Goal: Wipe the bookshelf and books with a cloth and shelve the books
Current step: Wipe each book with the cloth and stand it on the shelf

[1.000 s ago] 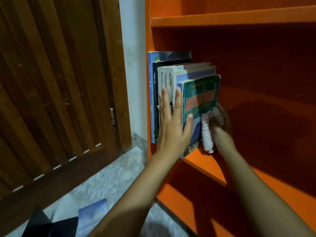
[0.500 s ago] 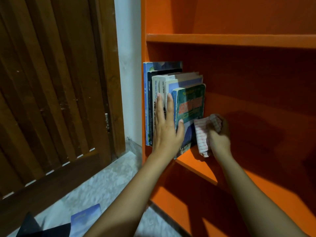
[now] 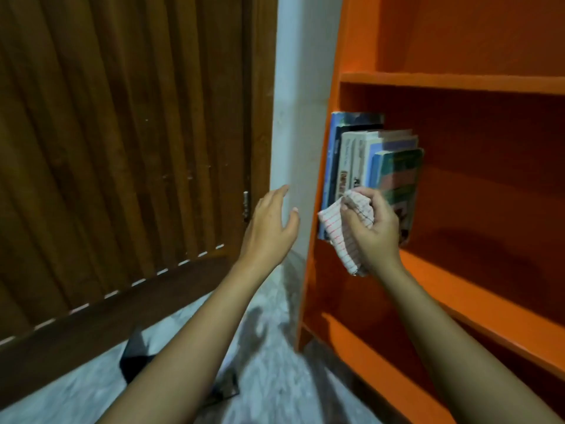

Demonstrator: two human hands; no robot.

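Observation:
An orange bookshelf (image 3: 477, 283) fills the right side. Several books (image 3: 360, 157) stand upright at the left end of its middle shelf, the outermost one with a green cover (image 3: 403, 175). My right hand (image 3: 374, 231) grips a white cloth with thin red stripes (image 3: 342, 237) in front of the books' lower spines. My left hand (image 3: 269, 228) hovers with fingers spread to the left of the shelf's side panel, touching nothing.
A dark wooden slatted door (image 3: 122, 142) covers the left. A pale wall strip (image 3: 302, 96) separates door and shelf. A dark flat object (image 3: 137, 356) lies on the light marbled floor (image 3: 275, 377) beneath my left forearm.
My left hand has left the book spines and moved left, off the shelf. My right hand has brought the cloth from beside the green book round to the front of the spines.

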